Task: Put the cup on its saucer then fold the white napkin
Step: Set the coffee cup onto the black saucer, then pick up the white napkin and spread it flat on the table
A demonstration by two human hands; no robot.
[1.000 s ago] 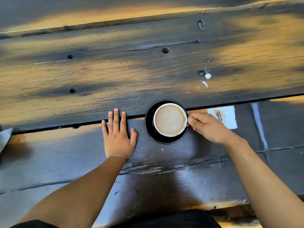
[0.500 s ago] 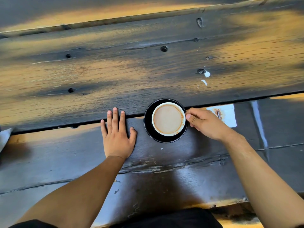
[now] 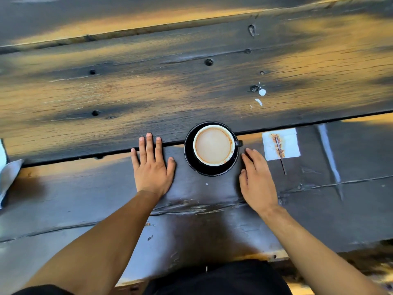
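Note:
A dark cup (image 3: pixel 214 145) full of milky coffee stands on its black saucer (image 3: pixel 191 160), handle pointing right. My left hand (image 3: pixel 152 165) lies flat and open on the table, left of the saucer. Just right of the saucer my right hand (image 3: pixel 256 179) rests flat with its fingers apart, holding nothing and clear of the handle. A white napkin (image 3: pixel 287 143) with a brown stain lies flat to the right of my right hand. A thin dark stir stick (image 3: pixel 280 154) lies across the napkin and pokes out at its near edge.
The dark wooden plank table (image 3: pixel 191 86) has a gap running under the saucer's far edge. A crumpled pale cloth or paper (image 3: pixel 8 177) sits at the far left edge. White specks (image 3: pixel 261 92) mark the far plank.
My right hand let go of the cup handle, drew back toward me and flattened on the table. The napkin and stir stick are now fully uncovered. The left hand stayed put.

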